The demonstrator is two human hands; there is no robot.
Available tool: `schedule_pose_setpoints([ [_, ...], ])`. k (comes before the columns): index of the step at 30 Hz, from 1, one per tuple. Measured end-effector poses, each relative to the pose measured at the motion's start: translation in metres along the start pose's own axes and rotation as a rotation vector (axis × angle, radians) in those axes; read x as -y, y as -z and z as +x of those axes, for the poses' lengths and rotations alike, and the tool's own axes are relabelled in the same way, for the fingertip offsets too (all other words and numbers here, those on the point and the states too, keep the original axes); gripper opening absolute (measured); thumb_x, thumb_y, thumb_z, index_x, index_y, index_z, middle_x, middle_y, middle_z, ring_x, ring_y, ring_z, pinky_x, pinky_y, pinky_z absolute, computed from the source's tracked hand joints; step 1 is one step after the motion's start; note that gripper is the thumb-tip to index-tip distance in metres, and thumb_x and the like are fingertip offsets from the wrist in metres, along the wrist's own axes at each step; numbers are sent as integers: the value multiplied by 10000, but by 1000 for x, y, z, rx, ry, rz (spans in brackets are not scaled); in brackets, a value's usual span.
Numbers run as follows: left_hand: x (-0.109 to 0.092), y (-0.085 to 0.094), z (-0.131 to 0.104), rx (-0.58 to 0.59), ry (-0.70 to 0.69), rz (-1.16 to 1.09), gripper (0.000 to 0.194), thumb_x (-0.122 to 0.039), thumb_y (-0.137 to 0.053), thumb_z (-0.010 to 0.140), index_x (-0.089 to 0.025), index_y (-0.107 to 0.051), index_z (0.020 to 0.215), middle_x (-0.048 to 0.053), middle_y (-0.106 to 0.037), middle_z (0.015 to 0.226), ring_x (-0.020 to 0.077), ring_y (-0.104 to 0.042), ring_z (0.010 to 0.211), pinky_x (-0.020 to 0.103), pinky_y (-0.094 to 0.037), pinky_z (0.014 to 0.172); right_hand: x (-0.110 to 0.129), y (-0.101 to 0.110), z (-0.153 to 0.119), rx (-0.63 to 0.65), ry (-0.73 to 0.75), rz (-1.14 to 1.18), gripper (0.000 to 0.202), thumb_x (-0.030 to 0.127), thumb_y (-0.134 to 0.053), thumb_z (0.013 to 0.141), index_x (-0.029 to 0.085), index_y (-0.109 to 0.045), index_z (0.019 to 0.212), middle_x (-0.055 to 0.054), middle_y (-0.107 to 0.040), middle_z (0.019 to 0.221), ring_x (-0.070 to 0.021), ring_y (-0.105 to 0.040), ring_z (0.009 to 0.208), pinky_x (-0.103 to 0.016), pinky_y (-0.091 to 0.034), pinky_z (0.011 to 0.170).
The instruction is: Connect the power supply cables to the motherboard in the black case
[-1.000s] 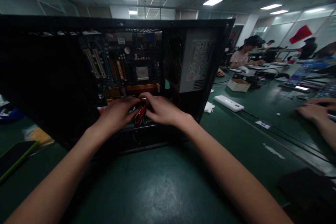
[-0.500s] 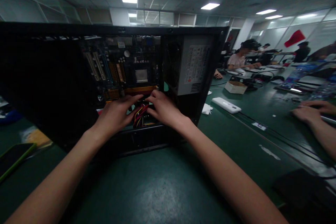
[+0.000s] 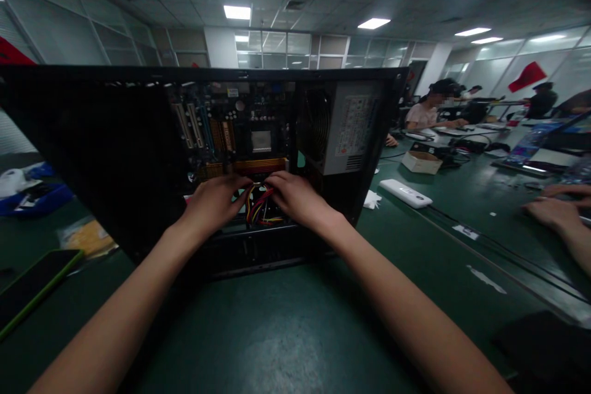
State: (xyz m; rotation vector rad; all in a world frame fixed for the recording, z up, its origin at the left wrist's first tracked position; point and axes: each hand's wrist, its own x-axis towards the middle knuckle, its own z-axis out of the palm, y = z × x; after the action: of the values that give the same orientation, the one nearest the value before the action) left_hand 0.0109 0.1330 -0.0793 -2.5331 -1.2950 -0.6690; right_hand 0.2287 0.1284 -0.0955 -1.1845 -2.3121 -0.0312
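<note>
A black computer case (image 3: pixel 217 76) stands before me with its side open. Inside are the motherboard (image 3: pixel 242 123) and, on the right, a grey power supply (image 3: pixel 333 135) with a fan. My left hand (image 3: pixel 213 202) reaches into the lower part of the case and pinches a bundle of red, yellow and black power cables (image 3: pixel 259 204) from the left. From the right, my right hand (image 3: pixel 298 198) closes on the same bundle. Between both sets of fingertips the wires arch upward and then hang down. Whatever sits at the very fingertips is too small and dark to make out.
Left on the green table (image 3: pixel 277 326) lie a green-edged phone (image 3: pixel 39 286), a plastic bag (image 3: pixel 87 239) and a blue tray (image 3: pixel 34 200). Right are a white power bank (image 3: pixel 405 193), a small box (image 3: pixel 421 161) and a co-worker's hands (image 3: pixel 556 204). Another person sits behind.
The view has tilted, so the case sits lower and slightly right. My fingertips have drawn closer together over the cables, and the wires now spread more openly between them.
</note>
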Motion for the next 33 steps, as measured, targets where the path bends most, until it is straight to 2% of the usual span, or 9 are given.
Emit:
schedule_pose_setpoints([
  [3,-2,-3,-1,103,9,47,329,-348,-506,968,-247,-704,1211,68,-746,1172,282,-698,1068,378,-541,873,0,-3,0,150,-51,-16,275,140,-598,915,146,-701,1170,-125,-724,1109,-237,-661,1085,-300,-464,898],
  [5,-3,-5,-1,139,4,81,320,-328,-516,963,-242,-704,1207,73,-744,1179,291,-693,1086,383,-537,875,0,-4,1,195,-49,-3,268,170,-611,908,153,-716,1154,-120,-740,1084,-237,-680,1054,-290,-471,862],
  [12,-3,-9,16,248,26,241,328,-308,-482,984,-278,-705,1222,77,-753,1165,297,-708,1055,366,-530,831,6,2,4,208,-80,-84,183,202,-612,905,138,-733,1026,-141,-747,1044,-252,-700,994,-288,-478,782],
  [16,-4,-10,25,298,22,296,344,-289,-459,980,-263,-725,1196,103,-756,1139,323,-714,1024,391,-532,801,6,3,4,217,-102,-99,182,217,-607,910,143,-732,1019,-151,-743,1030,-253,-706,963,-294,-486,761],
  [24,-9,-11,31,327,47,297,352,-290,-451,978,-245,-739,1176,126,-762,1102,332,-721,1004,405,-540,790,3,-1,4,190,-112,-111,190,216,-608,883,143,-742,996,-163,-746,1020,-283,-720,940,-306,-499,714],
  [28,-10,-13,30,300,76,275,324,-290,-485,966,-245,-762,1128,127,-767,1079,321,-724,976,402,-542,799,4,0,4,205,-123,-104,198,227,-617,885,136,-742,1008,-170,-745,1024,-282,-721,944,-304,-507,721],
  [33,-9,-14,29,307,108,288,334,-293,-497,960,-246,-752,1171,127,-769,1063,315,-727,963,397,-544,795,3,0,4,218,-139,-84,198,224,-622,875,138,-740,1007,-170,-739,1035,-281,-718,948,-302,-507,719],
])
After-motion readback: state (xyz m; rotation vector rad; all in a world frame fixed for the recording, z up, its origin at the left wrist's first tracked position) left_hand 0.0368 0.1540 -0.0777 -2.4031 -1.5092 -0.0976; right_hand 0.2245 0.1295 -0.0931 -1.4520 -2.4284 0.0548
